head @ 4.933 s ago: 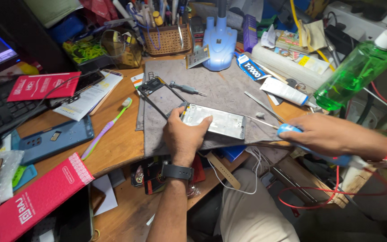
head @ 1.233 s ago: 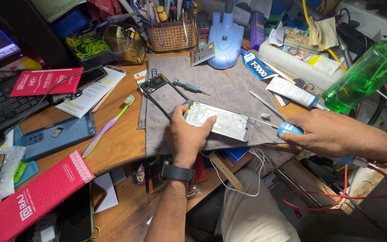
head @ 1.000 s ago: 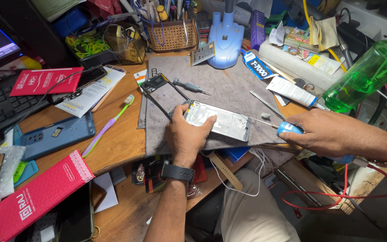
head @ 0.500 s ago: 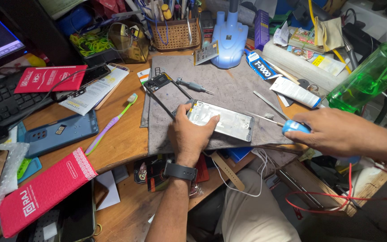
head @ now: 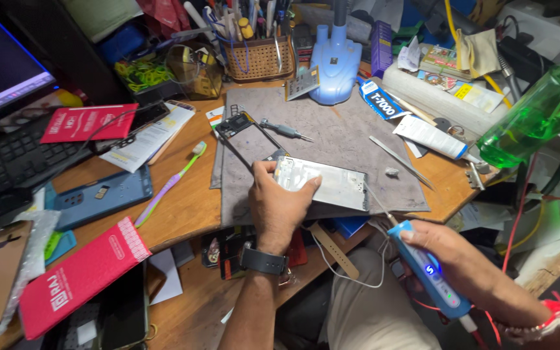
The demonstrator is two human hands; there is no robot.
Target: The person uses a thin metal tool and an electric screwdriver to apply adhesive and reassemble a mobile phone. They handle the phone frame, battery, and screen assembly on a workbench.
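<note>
Now, L hand (head: pixel 280 204) on phone frame (head: pixel 332 185), R hand (head: pixel 461 262) apart

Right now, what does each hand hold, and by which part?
The left hand pins the silver phone frame at its left end. The right hand holds the blue electric tool around its body.

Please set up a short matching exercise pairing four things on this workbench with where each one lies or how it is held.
Things:
1. silver phone frame
2. blue powered tool
3. toothbrush
4. green spray bottle

Places or states:
A. lying on bare wood, left of the grey mat
B. gripped in the right hand, its thin tip toward the frame's edge
C. at the far right of the bench, tilted
D. pinned on the mat under the left hand

Pairs: 1-D, 2-B, 3-A, 4-C
</note>
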